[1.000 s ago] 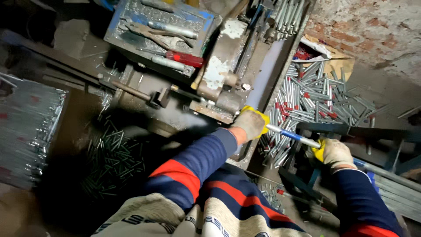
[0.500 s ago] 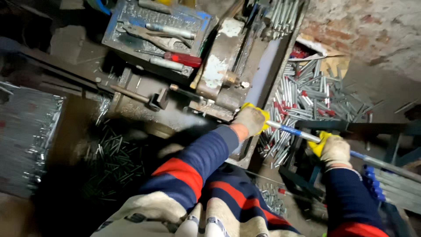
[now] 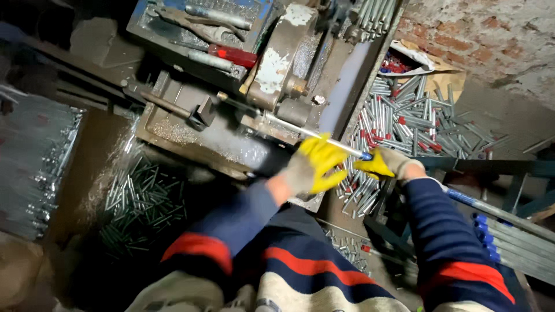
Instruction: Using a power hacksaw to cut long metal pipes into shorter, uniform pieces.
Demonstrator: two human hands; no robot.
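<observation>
A thin metal rod [image 3: 277, 122] with a blue end cap runs from the worn metal machine [image 3: 277, 58] down to my hands. My left hand [image 3: 315, 164], in a yellow and grey glove, wraps over the rod close to the machine's edge. My right hand [image 3: 384, 164], gloved the same way, pinches the rod's blue end just right of the left hand. The two hands nearly touch. The rod's far end lies inside the machine's jaws, next to a dark lever [image 3: 173, 107].
A tool tray [image 3: 196, 29] with a red-handled tool sits above the machine. Several short tubes with red caps [image 3: 404, 121] are heaped at right below a brick wall [image 3: 485, 34]. Cut pieces [image 3: 139, 202] lie lower left. Long blue-capped rods [image 3: 503, 231] are stacked at right.
My right hand has moved left toward my left hand, and the rod has slid further into the machine. The view has shifted closer.
</observation>
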